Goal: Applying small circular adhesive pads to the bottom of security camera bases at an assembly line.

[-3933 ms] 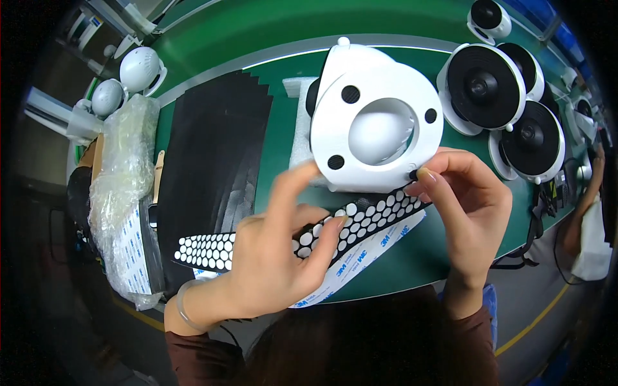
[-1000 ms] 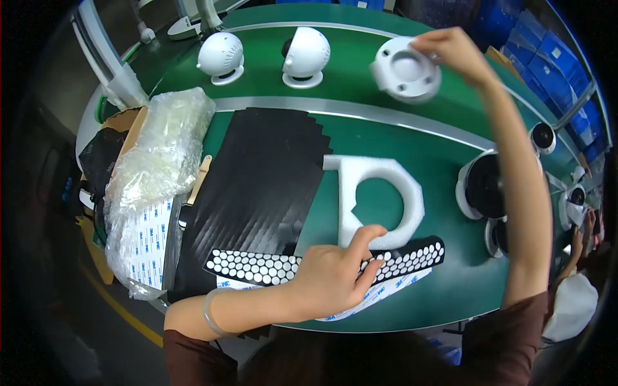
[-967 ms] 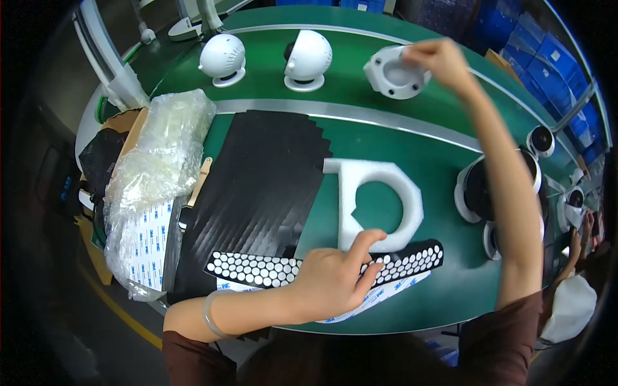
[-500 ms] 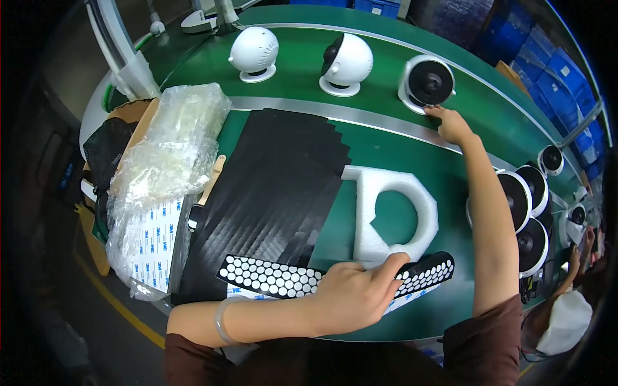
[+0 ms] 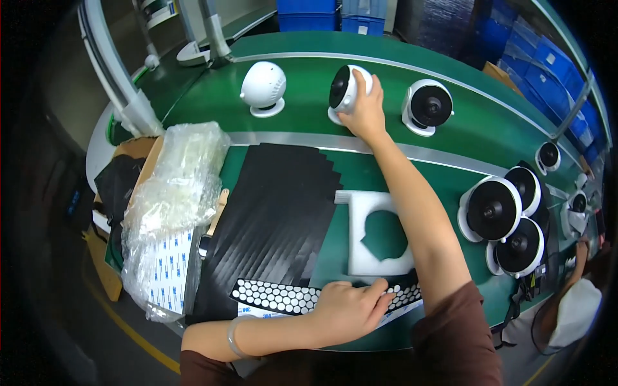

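Note:
My right hand (image 5: 365, 109) reaches to the far side of the bench, its fingers curled round the middle white ball-shaped device (image 5: 341, 96), which has a black front and a round foot. Matching devices stand on either side, one white device (image 5: 264, 87) on the left and another device (image 5: 428, 108) on the right with its black lens-like front facing me. Close to the near edge, my left hand (image 5: 351, 310) is closed on a black strip (image 5: 273, 297) covered in white round pads. My hand hides the strip's middle.
A white foam frame (image 5: 360, 241) with a round cutout lies beyond the strip. Fanned black sheets (image 5: 277, 206) cover the centre left, beside clear plastic wrap (image 5: 187, 174) over a box. Several more white devices (image 5: 492, 209) crowd the right, where another person (image 5: 570, 315) is partly seen.
My right hand has moved left from the right-hand device to the middle one and taken hold of it. My left hand stays on the strip. The view has shifted slightly.

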Demonstrator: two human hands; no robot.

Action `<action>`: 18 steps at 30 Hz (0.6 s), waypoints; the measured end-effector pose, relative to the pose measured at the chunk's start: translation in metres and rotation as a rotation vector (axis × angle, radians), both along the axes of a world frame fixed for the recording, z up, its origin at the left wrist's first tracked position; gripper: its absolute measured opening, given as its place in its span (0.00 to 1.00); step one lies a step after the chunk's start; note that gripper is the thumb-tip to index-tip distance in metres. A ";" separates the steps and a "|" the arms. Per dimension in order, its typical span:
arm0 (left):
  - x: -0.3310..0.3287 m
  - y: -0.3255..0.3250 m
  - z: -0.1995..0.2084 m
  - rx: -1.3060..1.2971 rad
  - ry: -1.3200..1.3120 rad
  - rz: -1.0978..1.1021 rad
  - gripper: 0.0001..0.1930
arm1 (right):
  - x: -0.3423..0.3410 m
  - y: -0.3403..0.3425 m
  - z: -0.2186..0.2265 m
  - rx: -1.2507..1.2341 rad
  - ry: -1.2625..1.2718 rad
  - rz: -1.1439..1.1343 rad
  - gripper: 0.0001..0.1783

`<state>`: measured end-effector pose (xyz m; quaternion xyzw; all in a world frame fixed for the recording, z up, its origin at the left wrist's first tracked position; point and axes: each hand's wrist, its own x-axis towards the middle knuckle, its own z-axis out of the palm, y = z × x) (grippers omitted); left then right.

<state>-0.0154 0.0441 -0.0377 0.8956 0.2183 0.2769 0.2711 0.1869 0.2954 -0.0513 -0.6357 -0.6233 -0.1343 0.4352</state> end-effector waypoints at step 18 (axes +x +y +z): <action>0.001 0.015 0.006 -0.227 0.025 -0.024 0.10 | 0.032 -0.190 0.089 -1.104 0.250 0.482 0.33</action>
